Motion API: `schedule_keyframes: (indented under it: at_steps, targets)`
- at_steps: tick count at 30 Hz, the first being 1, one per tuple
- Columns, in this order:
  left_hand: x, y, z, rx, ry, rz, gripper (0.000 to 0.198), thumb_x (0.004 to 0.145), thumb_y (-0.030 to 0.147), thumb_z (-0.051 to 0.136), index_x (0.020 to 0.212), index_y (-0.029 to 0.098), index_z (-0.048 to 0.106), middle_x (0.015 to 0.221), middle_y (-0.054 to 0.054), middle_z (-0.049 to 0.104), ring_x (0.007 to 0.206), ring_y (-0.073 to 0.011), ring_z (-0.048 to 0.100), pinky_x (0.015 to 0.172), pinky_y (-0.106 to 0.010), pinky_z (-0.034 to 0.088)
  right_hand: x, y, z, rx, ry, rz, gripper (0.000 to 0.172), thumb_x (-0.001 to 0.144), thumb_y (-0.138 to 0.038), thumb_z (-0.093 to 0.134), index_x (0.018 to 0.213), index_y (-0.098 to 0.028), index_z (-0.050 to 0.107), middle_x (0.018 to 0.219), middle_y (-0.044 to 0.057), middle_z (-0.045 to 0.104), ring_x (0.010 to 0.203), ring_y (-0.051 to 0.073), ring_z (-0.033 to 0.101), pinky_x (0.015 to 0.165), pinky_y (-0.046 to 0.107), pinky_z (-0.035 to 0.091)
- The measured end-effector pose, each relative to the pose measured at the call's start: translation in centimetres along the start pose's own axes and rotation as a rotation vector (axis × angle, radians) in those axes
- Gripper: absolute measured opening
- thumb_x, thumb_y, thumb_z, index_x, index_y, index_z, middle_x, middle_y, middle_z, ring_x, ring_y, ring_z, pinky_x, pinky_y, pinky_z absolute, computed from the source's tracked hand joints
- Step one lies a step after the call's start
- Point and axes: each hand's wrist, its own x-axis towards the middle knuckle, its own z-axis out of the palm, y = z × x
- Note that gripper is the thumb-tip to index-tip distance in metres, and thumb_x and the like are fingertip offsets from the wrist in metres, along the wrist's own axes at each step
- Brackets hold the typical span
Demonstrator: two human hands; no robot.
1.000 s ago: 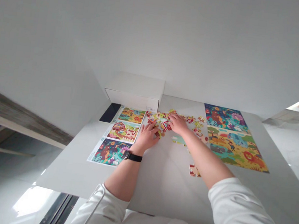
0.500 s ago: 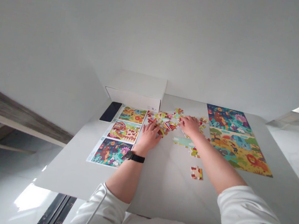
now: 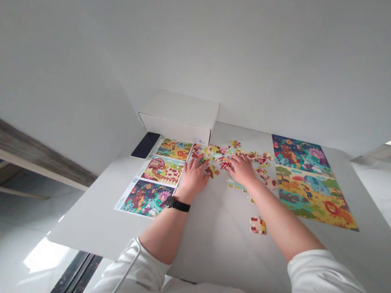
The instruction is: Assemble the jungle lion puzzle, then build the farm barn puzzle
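Head view: pale sleeves along the near edge of a white table [image 3: 218, 250]; near right, a small joined cluster of puzzle pieces [image 3: 258, 225] set apart from the others. Dark watch [image 3: 177, 204] on left wrist. Left hand [image 3: 194, 177] palm down, fingers loosely spread, tips at the near left side of the loose pieces [image 3: 216, 152], none seen gripped. Right hand [image 3: 242, 171] over the middle of that heap, fingers slightly bent, close together; cannot tell whether a piece is pinched beneath. Pale green-blue strip [image 3: 236, 185] just nearer than the right hand, partly covered by it. Left of the heap, a sheet with three printed scenes [image 3: 161, 173]; dark phone [image 3: 145, 145] by its far left corner. Right, a lion-and-elephant picture [image 3: 318, 198], with a dark blue animal picture [image 3: 302, 156] adjoining its far side. Farther left, white box [image 3: 176, 127] against the pale wall [image 3: 250, 57]
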Motion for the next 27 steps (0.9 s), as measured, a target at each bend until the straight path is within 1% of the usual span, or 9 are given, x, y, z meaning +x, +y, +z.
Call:
schedule_keyframes:
  at_steps: [2, 4, 7, 9, 12, 16, 20, 24, 27]
  targets:
    - [0.1, 0.0, 0.0, -0.001, -0.008, -0.014, 0.063, 0.101, 0.037, 0.063, 0.163, 0.036, 0.057, 0.177, -0.007, 0.044, 0.165, -0.0397, 0.034, 0.137, -0.066, 0.025, -0.1, 0.3, -0.1, -0.029, 0.010, 0.075, 0.045, 0.108, -0.036, 0.059, 0.147, -0.018, 0.073, 0.157, 0.018, 0.064, 0.147, 0.038, 0.054, 0.127, 0.057, 0.037]
    - [0.1, 0.1, 0.0, -0.004, -0.011, -0.012, 0.063, 0.101, 0.037, 0.063, 0.163, 0.034, 0.056, 0.178, -0.008, 0.043, 0.165, -0.0399, 0.035, 0.137, -0.067, 0.025, 0.1, 0.0, 0.0, -0.021, 0.022, 0.077, 0.045, 0.108, -0.036, 0.058, 0.147, -0.018, 0.073, 0.156, 0.019, 0.065, 0.147, 0.038, 0.054, 0.127, 0.056, 0.038]
    - [0.2, 0.2, -0.1, -0.017, -0.010, 0.018, 0.059, 0.102, 0.035, 0.061, 0.161, 0.032, 0.059, 0.175, -0.008, 0.047, 0.165, -0.0367, 0.036, 0.138, -0.065, 0.024, 1.1, -1.2, 0.5, 0.046, 0.030, -0.045, 0.048, 0.108, -0.029, 0.054, 0.154, -0.021, 0.066, 0.159, 0.015, 0.064, 0.149, 0.034, 0.053, 0.129, 0.055, 0.036]
    - [0.2, 0.3, -0.1, -0.032, -0.015, 0.054, 0.055, 0.103, 0.033, 0.060, 0.158, 0.032, 0.060, 0.171, -0.008, 0.053, 0.164, -0.0338, 0.038, 0.138, -0.064, 0.022, 2.2, -2.3, 1.0, 0.085, 0.011, -0.142, 0.054, 0.108, -0.027, 0.052, 0.162, -0.022, 0.058, 0.165, 0.014, 0.059, 0.155, 0.031, 0.049, 0.132, 0.054, 0.034]
    - [0.1, 0.3, -0.3, -0.046, -0.014, 0.084, 0.050, 0.104, 0.032, 0.058, 0.154, 0.030, 0.063, 0.164, -0.009, 0.060, 0.162, -0.0323, 0.042, 0.138, -0.064, 0.023, 4.2, -3.6, 1.5, 0.089, -0.052, -0.197, 0.059, 0.109, -0.030, 0.052, 0.168, -0.021, 0.051, 0.171, 0.013, 0.053, 0.161, 0.032, 0.043, 0.134, 0.053, 0.030]
    - [0.0, 0.4, -0.5, -0.052, 0.015, 0.071, 0.046, 0.103, 0.030, 0.060, 0.150, 0.029, 0.066, 0.156, -0.011, 0.065, 0.156, -0.0322, 0.049, 0.137, -0.062, 0.026, 5.9, -3.8, 1.2, 0.033, -0.097, -0.079, 0.059, 0.111, -0.040, 0.054, 0.168, -0.023, 0.050, 0.169, 0.015, 0.055, 0.157, 0.036, 0.046, 0.132, 0.059, 0.031]
    - [0.0, 0.5, -0.5, -0.069, 0.017, 0.064, 0.045, 0.102, 0.029, 0.062, 0.147, 0.027, 0.067, 0.155, -0.013, 0.066, 0.155, -0.0319, 0.050, 0.137, -0.061, 0.024, 5.5, -2.9, 0.6, -0.019, -0.080, 0.075, 0.056, 0.111, -0.044, 0.053, 0.165, -0.028, 0.055, 0.165, 0.015, 0.057, 0.152, 0.041, 0.050, 0.130, 0.065, 0.030]
    - [0.0, 0.5, -0.3, -0.086, 0.026, 0.064, 0.040, 0.101, 0.029, 0.066, 0.140, 0.028, 0.070, 0.154, -0.012, 0.066, 0.154, -0.0314, 0.050, 0.137, -0.061, 0.023, 4.4, -2.4, 0.4, -0.049, -0.058, 0.098, 0.058, 0.111, -0.046, 0.053, 0.165, -0.025, 0.056, 0.163, 0.019, 0.057, 0.150, 0.043, 0.050, 0.128, 0.066, 0.031]
    - [0.0, 0.4, -0.2, -0.089, 0.041, 0.086, 0.028, 0.099, 0.030, 0.068, 0.127, 0.028, 0.074, 0.154, -0.011, 0.067, 0.154, -0.0312, 0.049, 0.136, -0.061, 0.024, 4.0, -2.4, 0.4, -0.042, -0.034, 0.037, 0.052, 0.111, -0.046, 0.054, 0.160, -0.029, 0.062, 0.165, 0.016, 0.055, 0.152, 0.040, 0.048, 0.128, 0.062, 0.033]
